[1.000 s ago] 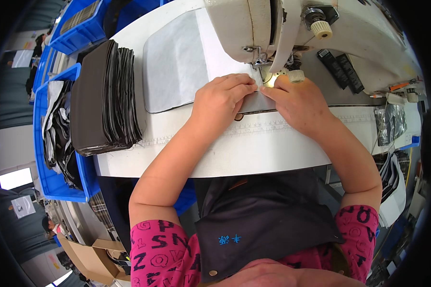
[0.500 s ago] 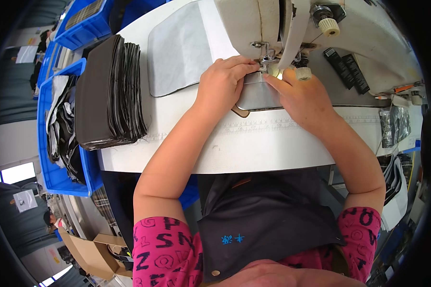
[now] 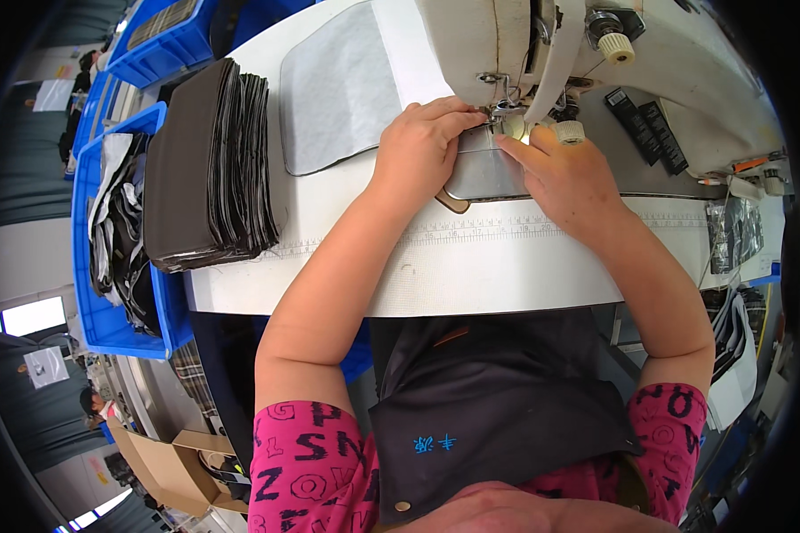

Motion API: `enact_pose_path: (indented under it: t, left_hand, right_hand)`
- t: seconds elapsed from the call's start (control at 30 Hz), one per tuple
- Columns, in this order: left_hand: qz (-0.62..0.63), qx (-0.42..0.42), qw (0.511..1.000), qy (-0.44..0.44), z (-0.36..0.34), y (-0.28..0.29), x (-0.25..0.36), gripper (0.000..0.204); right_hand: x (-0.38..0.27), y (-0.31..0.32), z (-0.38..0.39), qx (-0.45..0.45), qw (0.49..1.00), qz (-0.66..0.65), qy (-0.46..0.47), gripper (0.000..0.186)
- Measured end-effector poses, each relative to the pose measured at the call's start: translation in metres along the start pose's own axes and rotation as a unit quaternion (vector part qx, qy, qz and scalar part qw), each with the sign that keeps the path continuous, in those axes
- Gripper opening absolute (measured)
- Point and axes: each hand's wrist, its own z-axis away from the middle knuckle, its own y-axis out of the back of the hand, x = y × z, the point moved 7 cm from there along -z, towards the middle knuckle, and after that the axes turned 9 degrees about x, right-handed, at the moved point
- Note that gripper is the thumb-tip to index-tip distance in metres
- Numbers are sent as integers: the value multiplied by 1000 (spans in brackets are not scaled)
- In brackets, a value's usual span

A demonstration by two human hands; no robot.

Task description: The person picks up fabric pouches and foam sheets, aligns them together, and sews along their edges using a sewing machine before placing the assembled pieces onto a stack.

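My left hand [image 3: 418, 151] has its fingers bunched on the edge of a grey panel [image 3: 491, 175], right beside the presser foot [image 3: 505, 114] of a white sewing machine [image 3: 467, 40]. My right hand [image 3: 567, 179] rests on the same panel, index finger stretched toward the foot, the other fingers partly behind a white knob [image 3: 572, 130]. A small tan-edged piece [image 3: 454, 203] pokes out from under the panel. A larger pale grey panel [image 3: 336, 107] lies to the left of my left hand. The needle point is too small to make out.
A thick stack of dark pieces [image 3: 187, 169] stands at left, beside blue bins [image 3: 95, 293] of cloth. Black packets [image 3: 644, 133] lie on the machine bed, a clear bag [image 3: 733, 235] at right. An open carton [image 3: 160, 462] and a distant person [image 3: 98, 407] are at lower left.
Both hands and the grey panel beneath them have moved up toward the machine's foot. My left fingers now reach closer to it; the tan-edged piece shows more. The view has shifted slightly.
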Motion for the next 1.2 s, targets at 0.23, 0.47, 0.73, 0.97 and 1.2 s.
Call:
enact_pose_path:
  t: [0.23,0.47,0.73,0.97,1.2]
  left_hand:
    - [8,-3,1000,3,1,2,3,35]
    - [10,1,1000,7,0,2,1,35]
    - [11,-26,1000,-3,-1,0,-1,41]
    - [-84,6,996,19,8,14,-16,44]
    - [-56,-107,991,51,78,44,19,49]
  right_hand:
    - [-1,4,0,3,1000,-3,1,38]
    - [1,2,3,12,1000,1,12,36]
    - [-2,1,5,17,1000,-1,10,32]
    - [-14,3,9,-17,1000,8,-14,31]
    - [-92,43,85,53,973,-205,95,42]
